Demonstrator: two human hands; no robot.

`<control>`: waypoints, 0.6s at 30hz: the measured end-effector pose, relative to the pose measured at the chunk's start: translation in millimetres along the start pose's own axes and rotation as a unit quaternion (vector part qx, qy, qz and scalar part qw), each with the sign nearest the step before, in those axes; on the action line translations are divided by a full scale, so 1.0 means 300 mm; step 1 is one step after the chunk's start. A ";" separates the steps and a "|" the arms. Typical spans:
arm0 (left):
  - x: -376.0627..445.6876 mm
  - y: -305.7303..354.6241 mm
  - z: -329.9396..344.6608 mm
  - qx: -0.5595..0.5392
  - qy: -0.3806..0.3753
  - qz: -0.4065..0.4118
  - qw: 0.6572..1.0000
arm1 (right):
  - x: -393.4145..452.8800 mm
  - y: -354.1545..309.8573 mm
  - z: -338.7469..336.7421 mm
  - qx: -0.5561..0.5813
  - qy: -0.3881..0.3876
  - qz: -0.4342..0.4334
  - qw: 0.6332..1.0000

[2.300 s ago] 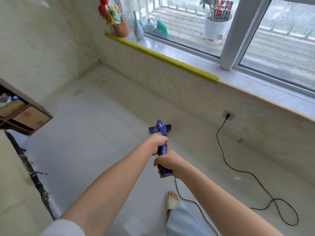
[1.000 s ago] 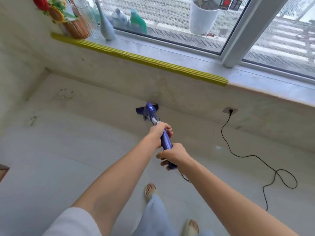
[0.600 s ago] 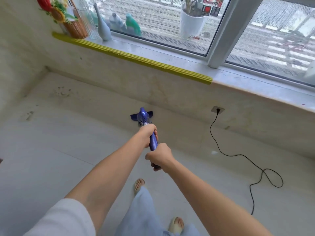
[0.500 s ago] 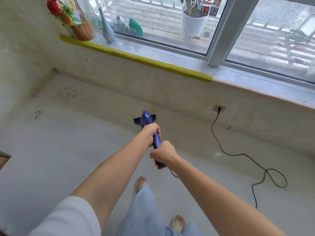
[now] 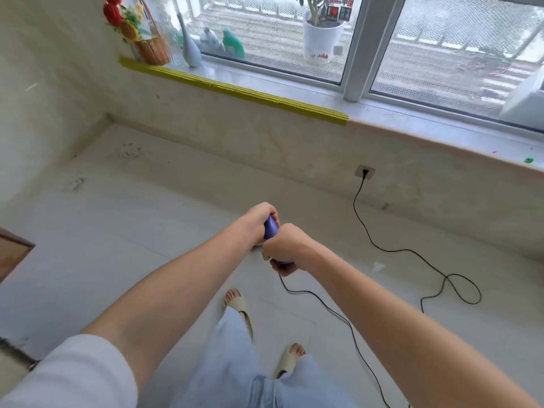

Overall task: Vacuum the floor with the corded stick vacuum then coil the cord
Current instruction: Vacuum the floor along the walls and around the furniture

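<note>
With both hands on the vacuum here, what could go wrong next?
1. The cord trails from the handle past the right foot; a step back might snag it.
2. The cord forms a loop on the floor; pulling could tighten it into a knot.
3. It is plugged into the socket; a long stroke may tug the plug.

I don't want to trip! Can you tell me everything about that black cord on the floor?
The black cord is thin and looks rubbery. Its plug sits in the wall socket under the windowsill. It drops to the pale floor, curls into one loose loop on the right, then trails back past the person's feet up to the purple vacuum handle, which both hands grip. It is not coiled.
</note>
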State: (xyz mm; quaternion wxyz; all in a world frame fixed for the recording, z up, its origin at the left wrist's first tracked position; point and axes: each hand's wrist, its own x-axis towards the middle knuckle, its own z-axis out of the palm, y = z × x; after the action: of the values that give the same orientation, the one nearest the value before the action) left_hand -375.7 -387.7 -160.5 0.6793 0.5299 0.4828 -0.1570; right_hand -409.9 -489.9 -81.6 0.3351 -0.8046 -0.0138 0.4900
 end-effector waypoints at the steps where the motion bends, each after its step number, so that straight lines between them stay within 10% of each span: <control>1: -0.025 0.001 0.006 0.019 -0.004 0.001 1.000 | -0.019 0.000 -0.009 0.005 -0.004 0.002 1.000; 18: 0.082 0.146 -0.110 0.071 -0.078 -0.034 0.994 | 0.117 -0.147 0.066 0.112 0.059 0.016 0.992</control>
State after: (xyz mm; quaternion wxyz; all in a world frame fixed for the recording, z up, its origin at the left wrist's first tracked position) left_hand -348.0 -334.6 -154.9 0.6696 0.5461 0.4340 -0.2551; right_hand -393.9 -433.1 -90.4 0.4154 -0.7898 0.0737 0.4452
